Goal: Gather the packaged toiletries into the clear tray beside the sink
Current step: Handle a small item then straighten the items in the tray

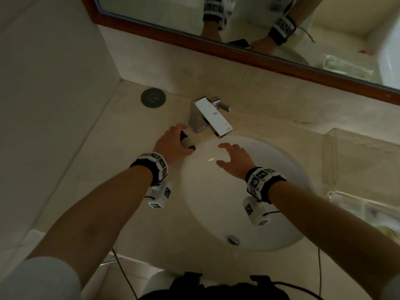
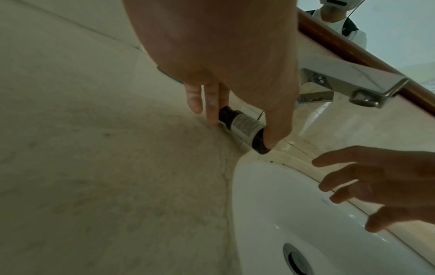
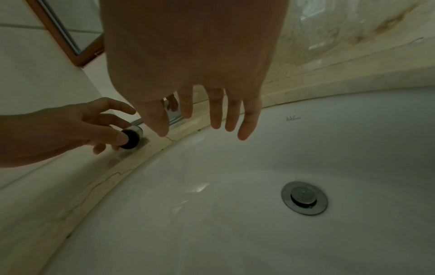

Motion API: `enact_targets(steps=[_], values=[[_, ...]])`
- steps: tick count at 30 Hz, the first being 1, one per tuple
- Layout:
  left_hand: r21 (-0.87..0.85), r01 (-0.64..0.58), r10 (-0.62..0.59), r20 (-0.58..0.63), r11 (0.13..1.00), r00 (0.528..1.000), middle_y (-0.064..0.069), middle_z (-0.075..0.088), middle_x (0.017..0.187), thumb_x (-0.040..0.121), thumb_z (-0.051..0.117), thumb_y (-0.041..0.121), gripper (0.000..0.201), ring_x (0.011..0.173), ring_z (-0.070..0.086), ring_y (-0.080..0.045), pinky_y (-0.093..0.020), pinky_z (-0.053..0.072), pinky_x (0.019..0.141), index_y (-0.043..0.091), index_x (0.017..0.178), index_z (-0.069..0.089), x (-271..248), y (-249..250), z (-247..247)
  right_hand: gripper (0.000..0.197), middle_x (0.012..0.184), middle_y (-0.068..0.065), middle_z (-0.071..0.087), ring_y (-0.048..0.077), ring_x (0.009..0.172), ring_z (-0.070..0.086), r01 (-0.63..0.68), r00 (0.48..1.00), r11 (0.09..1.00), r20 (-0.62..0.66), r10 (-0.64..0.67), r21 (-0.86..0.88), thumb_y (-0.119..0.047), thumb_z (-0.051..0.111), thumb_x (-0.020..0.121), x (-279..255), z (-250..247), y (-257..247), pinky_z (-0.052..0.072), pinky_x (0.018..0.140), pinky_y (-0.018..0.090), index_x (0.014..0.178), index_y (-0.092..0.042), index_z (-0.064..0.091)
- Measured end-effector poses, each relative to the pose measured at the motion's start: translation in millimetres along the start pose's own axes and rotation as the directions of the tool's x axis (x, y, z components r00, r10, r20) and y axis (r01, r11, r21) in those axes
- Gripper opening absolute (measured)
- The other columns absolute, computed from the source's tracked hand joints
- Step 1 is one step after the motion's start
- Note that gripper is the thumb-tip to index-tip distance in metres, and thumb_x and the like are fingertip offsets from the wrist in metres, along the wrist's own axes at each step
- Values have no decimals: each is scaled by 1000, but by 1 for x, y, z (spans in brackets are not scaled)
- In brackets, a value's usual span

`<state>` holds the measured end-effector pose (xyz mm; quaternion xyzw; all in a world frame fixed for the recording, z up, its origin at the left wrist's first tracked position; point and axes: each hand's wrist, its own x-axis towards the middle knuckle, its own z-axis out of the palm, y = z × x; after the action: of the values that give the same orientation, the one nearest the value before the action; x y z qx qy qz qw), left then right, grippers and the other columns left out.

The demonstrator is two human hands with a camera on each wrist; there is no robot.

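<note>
A small dark bottle with a pale label lies on its side on the beige counter, between the tap base and the sink rim. My left hand pinches the small dark bottle between fingertips and thumb; it touches the counter. Seen end-on, the small dark bottle shows its round dark base under the left thumb. My right hand hovers over the white basin with fingers spread and holds nothing. The clear tray stands on the counter right of the sink.
A chrome tap juts over the white sink. A round dark cap sits in the counter at the back left. Wrapped items lie at the right edge near the tray. A wood-framed mirror runs along the back.
</note>
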<state>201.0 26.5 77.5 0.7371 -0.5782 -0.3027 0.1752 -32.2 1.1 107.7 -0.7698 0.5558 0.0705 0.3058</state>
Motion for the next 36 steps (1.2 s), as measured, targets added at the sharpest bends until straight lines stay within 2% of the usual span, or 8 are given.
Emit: enact_targets(steps=[6, 9, 13, 18, 22, 27, 31, 36], values=[[-95, -48, 53, 58, 994, 997, -4, 49, 133, 67, 82, 40, 84, 112, 57, -22, -38, 48, 93, 26, 135, 33, -28, 5, 6, 37, 114, 3, 65, 22, 109, 58, -34, 999, 988, 42, 28, 149, -43, 55, 92, -1, 0, -12, 43, 98, 34, 125, -27, 55], [-71, -86, 93, 97, 994, 991, 0, 48, 132, 68, 81, 43, 82, 110, 56, -19, -29, 45, 87, 27, 134, 34, -46, 11, 15, 36, 109, 1, 69, 21, 105, 61, -72, 994, 973, 100, 51, 217, -51, 54, 90, -2, 4, -17, 46, 96, 36, 116, -27, 61], [-59, -134, 141, 131, 989, 981, 1, 47, 130, 68, 79, 47, 79, 106, 57, -18, -29, 45, 84, 30, 132, 36, -64, 19, 28, 38, 94, 1, 71, 18, 92, 63, -49, 985, 960, 172, 1, 276, -48, 54, 92, -12, 7, -19, 49, 84, 33, 115, -20, 63], [-53, -206, 211, 126, 977, 969, 3, 48, 126, 69, 78, 48, 77, 71, 51, -1, -24, 41, 72, 27, 131, 37, -74, 36, 37, 39, 90, 8, 72, 14, 79, 63, -76, 969, 940, 247, -9, 332, -48, 55, 90, -26, 7, -13, 51, 68, 26, 96, -13, 71], [-26, -240, 241, 146, 970, 959, 1, 45, 130, 68, 78, 50, 80, 102, 59, -17, -34, 49, 85, 28, 132, 37, -77, 51, 44, 39, 84, 8, 71, 15, 74, 63, -85, 968, 925, 250, -11, 369, -45, 56, 90, -35, 3, -3, 50, 66, 25, 94, -9, 71], [23, -283, 274, 187, 959, 943, 0, 43, 132, 68, 77, 54, 83, 104, 59, -19, -36, 51, 84, 27, 134, 35, -81, 67, 57, 38, 87, 14, 70, 18, 71, 61, -118, 965, 931, 260, 25, 347, -38, 59, 90, -43, -2, 15, 53, 80, 34, 98, -3, 70], [27, -289, 276, 230, 957, 933, 1, 43, 135, 70, 74, 56, 82, 108, 57, -19, -38, 50, 88, 30, 136, 33, -82, 78, 64, 41, 85, 14, 68, 19, 72, 56, -101, 969, 948, 244, 26, 303, -40, 59, 88, -55, -9, 29, 47, 74, 33, 99, -2, 69], [107, -339, 300, 270, 935, 915, 5, 53, 130, 85, 62, 47, 54, 111, 56, -16, -33, 46, 92, 33, 134, 43, -74, 96, 65, 34, 95, 7, 68, 21, 83, 61, -52, 984, 945, 177, -6, 322, -42, 58, 90, -72, -26, 51, 50, 75, 32, 103, -13, 70]])
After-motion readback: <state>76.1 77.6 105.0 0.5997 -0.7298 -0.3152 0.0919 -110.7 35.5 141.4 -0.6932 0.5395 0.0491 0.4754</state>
